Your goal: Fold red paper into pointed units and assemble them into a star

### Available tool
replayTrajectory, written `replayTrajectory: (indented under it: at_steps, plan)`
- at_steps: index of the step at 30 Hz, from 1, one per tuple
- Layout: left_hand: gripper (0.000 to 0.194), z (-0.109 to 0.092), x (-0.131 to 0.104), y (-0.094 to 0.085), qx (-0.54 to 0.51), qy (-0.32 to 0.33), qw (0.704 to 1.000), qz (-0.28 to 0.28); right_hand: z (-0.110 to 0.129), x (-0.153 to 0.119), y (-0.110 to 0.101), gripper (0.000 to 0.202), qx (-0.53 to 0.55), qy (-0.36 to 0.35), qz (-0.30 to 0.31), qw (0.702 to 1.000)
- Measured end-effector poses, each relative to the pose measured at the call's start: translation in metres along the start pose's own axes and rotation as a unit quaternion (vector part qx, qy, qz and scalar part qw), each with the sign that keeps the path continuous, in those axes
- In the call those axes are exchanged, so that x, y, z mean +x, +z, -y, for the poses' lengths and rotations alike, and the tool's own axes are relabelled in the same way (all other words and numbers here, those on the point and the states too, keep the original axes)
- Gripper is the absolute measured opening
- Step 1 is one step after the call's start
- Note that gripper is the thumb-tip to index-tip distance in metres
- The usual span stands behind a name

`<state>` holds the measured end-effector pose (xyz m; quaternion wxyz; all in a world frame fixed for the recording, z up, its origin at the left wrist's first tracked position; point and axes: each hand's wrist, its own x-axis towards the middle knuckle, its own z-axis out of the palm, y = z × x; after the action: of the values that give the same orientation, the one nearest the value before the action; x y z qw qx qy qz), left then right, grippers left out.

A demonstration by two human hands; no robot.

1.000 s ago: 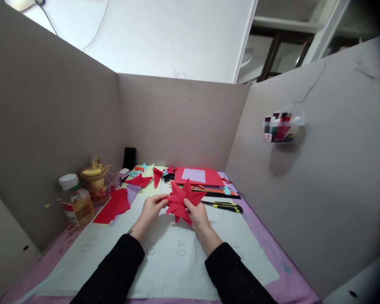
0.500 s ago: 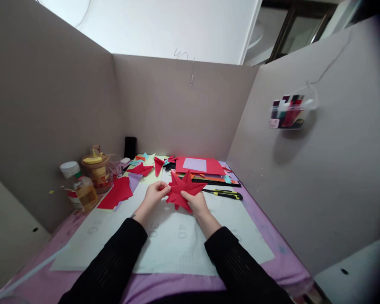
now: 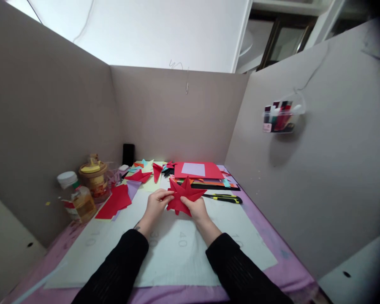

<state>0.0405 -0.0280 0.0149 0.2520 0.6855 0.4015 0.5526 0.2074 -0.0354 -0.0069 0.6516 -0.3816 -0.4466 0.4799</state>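
Note:
A red folded paper star (image 3: pixel 185 192) with several points is held up between my two hands, above the white numbered mat (image 3: pixel 171 261). On its left side, my left hand (image 3: pixel 158 204) pinches the paper between thumb and fingers. My right hand (image 3: pixel 196 207) grips the lower right part, thumb on the front face and fingers hidden behind. Just right of the star lies a yellow and black utility knife (image 3: pixel 224 198). Behind it is a stack of coloured sheets topped with red paper (image 3: pixel 213 169) and a pale lilac square (image 3: pixel 193 169).
Red sheets (image 3: pixel 115 200) lie at the mat's left. Beyond them stand a glue bottle (image 3: pixel 82 200), a brown tub (image 3: pixel 95 179) and a black phone (image 3: pixel 128 154). Folded red pieces (image 3: pixel 139 176) lie further back. Grey partitions (image 3: pixel 177 114) enclose the table; a clear basket (image 3: pixel 280 120) hangs right.
My left fingers have moved slightly inward over the star's left edge, and its upper left point looks folded in more. The camera view has shifted a little.

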Motion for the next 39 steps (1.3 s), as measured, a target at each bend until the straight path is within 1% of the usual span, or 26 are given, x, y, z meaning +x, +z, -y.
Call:
replayTrajectory:
  at_steps: [4, 9, 13, 17, 20, 24, 26, 27, 29, 31, 32, 35, 39]
  plan:
    - [0.016, 0.002, 0.0, 0.002, 0.023, -0.006, 1.0, -0.015, 0.004, -0.004, 0.004, 0.035, -0.029, -0.007, -0.005, 1.0]
    - [0.01, 0.004, 0.002, 0.002, 0.085, -0.019, 0.996, -0.037, 0.009, -0.008, 0.008, 0.027, -0.067, -0.007, -0.007, 0.998]
    - [0.015, 0.001, 0.002, 0.004, 0.126, -0.031, 0.991, -0.039, 0.012, -0.011, 0.011, 0.023, -0.094, -0.006, -0.001, 0.996]
    - [0.014, -0.003, 0.001, 0.008, 0.138, -0.05, 0.988, -0.035, 0.012, -0.014, 0.012, 0.024, -0.11, -0.007, 0.008, 0.994]
    - [0.013, -0.006, 0.0, 0.011, 0.126, -0.062, 0.989, -0.037, 0.013, -0.015, 0.012, 0.022, -0.117, -0.017, 0.003, 0.993]
    - [0.011, -0.007, -0.001, 0.012, 0.074, -0.079, 0.992, -0.058, 0.013, -0.014, 0.012, 0.018, -0.12, -0.024, -0.013, 0.992]
    - [0.011, -0.004, 0.0, 0.011, 0.031, -0.096, 0.992, -0.077, 0.012, -0.01, 0.009, 0.02, -0.114, -0.028, -0.025, 0.993]
    - [0.016, -0.002, 0.001, 0.01, 0.005, -0.108, 0.99, -0.085, 0.011, -0.007, 0.008, 0.023, -0.108, -0.03, -0.031, 0.993]
    - [0.038, 0.004, 0.003, 0.01, -0.058, -0.141, 0.984, -0.089, 0.01, -0.003, 0.004, 0.03, -0.082, -0.032, -0.033, 0.996]
    - [0.054, 0.009, 0.004, 0.01, -0.125, -0.178, 0.973, -0.072, 0.008, 0.0, 0.002, 0.034, -0.042, -0.027, -0.019, 0.999]
    - [0.058, 0.01, 0.004, 0.01, -0.157, -0.195, 0.966, -0.06, 0.008, 0.0, 0.002, 0.035, -0.023, -0.023, -0.012, 0.999]
    - [0.058, 0.012, 0.004, 0.011, -0.231, -0.23, 0.944, -0.047, 0.007, -0.001, 0.004, 0.036, 0.012, -0.002, 0.0, 1.0]
    - [0.053, 0.005, 0.0, 0.013, -0.297, -0.247, 0.921, -0.051, 0.01, -0.004, 0.009, 0.039, 0.023, 0.012, -0.003, 1.0]
